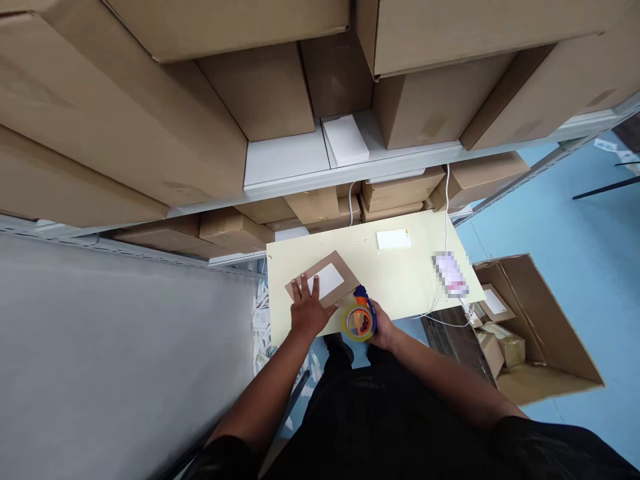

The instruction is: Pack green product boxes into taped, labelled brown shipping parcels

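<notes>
A small brown cardboard box with a white label lies tilted across the left part of a cream table. My left hand rests on the box, its fingers spread over the label's left side. In my right hand is a tape dispenser, blue and orange, loaded with a roll of clear yellowish tape. The dispenser's head is at the box's lower right corner; whether tape sticks there I cannot make out. My right fingers are partly hidden behind the dispenser.
A white card or stack of labels and a blurred-out phone with cables lie on the table. Shelves with large cartons stand ahead. An open carton holding parcels is at right; paper scraps lie left of the table.
</notes>
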The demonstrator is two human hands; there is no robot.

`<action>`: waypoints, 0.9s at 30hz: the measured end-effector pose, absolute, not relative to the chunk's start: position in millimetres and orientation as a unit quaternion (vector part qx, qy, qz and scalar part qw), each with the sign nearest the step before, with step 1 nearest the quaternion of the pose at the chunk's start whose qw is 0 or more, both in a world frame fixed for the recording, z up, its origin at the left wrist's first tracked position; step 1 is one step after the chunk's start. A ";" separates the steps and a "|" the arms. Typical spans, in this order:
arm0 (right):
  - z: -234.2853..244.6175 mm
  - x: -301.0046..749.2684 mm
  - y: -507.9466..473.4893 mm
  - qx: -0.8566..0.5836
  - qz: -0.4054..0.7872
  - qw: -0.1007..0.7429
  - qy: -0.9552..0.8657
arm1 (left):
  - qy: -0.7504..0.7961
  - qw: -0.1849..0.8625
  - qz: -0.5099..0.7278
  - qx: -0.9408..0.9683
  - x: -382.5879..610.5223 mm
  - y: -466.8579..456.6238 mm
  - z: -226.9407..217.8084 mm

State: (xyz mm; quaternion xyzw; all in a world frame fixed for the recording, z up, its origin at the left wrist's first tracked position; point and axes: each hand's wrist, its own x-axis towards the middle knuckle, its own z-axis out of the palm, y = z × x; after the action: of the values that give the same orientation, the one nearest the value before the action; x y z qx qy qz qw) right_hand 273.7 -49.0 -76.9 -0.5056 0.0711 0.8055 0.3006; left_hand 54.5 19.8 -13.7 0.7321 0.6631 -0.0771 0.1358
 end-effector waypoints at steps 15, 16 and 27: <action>-72.7 295.7 137.1 -0.691 0.682 0.152 -0.187 | 0.529 0.079 -0.044 0.844 37.8 15.3 -36.5; -72.7 298.1 131.1 -0.694 0.674 0.158 -0.198 | 0.537 0.083 -0.045 0.838 40.9 15.5 -37.0; -83.0 308.3 -93.3 -0.580 0.790 0.187 -0.069 | 0.558 0.120 -0.026 0.821 50.0 19.6 -30.9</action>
State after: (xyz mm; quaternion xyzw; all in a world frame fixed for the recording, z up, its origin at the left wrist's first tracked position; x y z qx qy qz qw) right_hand 308.3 -93.3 -83.0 -0.5799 -0.0692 0.7900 0.1867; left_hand 50.0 19.6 -30.9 0.8210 0.5576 -0.0256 0.1201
